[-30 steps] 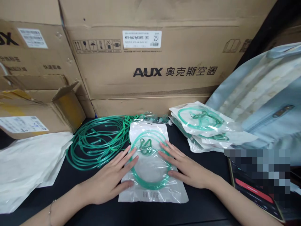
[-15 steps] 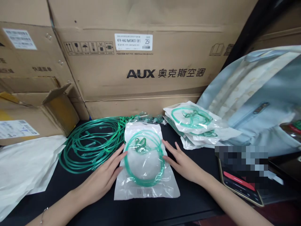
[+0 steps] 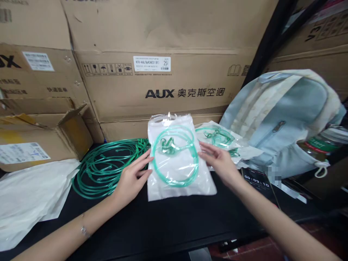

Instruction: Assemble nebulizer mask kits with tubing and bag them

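Observation:
A clear plastic pouch [image 3: 176, 181] with a coil of green tubing inside is lifted off the black table [image 3: 163, 224], its top edge raised toward the boxes. My left hand [image 3: 133, 177] grips its left edge with the fingers curled against it. My right hand [image 3: 217, 163] holds its right edge. A loose pile of green tubing [image 3: 106, 166] lies just left of my left hand. A stack of filled pouches [image 3: 220, 139] lies behind my right hand.
Large AUX cardboard boxes [image 3: 168, 79] wall off the back. An open box [image 3: 40, 137] and empty white bags [image 3: 29, 195] sit at the left. A pale blue backpack [image 3: 285, 116] leans at the right, with a phone [image 3: 261, 183] in front of it.
The pouch lay flat under both palms a second ago. Both hands have slid to its sides and lifted it off the table, tilting it upward and away from me.

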`<state>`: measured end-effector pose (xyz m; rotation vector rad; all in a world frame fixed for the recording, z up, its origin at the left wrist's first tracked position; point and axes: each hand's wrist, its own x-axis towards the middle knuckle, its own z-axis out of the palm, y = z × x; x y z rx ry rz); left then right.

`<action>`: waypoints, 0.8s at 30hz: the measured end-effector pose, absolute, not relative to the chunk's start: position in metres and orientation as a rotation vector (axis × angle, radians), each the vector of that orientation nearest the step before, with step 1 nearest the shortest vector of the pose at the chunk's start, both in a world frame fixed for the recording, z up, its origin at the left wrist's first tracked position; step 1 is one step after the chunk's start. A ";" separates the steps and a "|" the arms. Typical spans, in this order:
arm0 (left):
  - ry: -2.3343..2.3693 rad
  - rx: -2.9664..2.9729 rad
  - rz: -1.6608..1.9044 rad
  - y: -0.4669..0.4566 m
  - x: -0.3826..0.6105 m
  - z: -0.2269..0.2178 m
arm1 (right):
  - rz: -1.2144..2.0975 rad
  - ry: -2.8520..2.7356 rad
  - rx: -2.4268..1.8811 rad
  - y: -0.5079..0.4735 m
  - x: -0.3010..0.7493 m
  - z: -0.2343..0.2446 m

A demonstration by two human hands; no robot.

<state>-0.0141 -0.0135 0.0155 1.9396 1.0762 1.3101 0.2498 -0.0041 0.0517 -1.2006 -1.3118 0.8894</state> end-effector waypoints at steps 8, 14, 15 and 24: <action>0.706 1.571 1.441 0.060 0.104 0.059 | 0.188 -1.435 -1.482 0.056 0.342 0.123; 0.760 1.421 1.377 0.094 0.169 0.053 | -0.244 -1.651 -1.817 0.056 0.366 0.142; 0.777 1.405 1.367 0.098 0.176 0.053 | -0.274 -1.690 -1.811 0.051 0.362 0.142; 0.741 1.553 1.379 0.102 0.185 0.058 | -0.558 -2.164 -1.791 0.019 0.319 0.104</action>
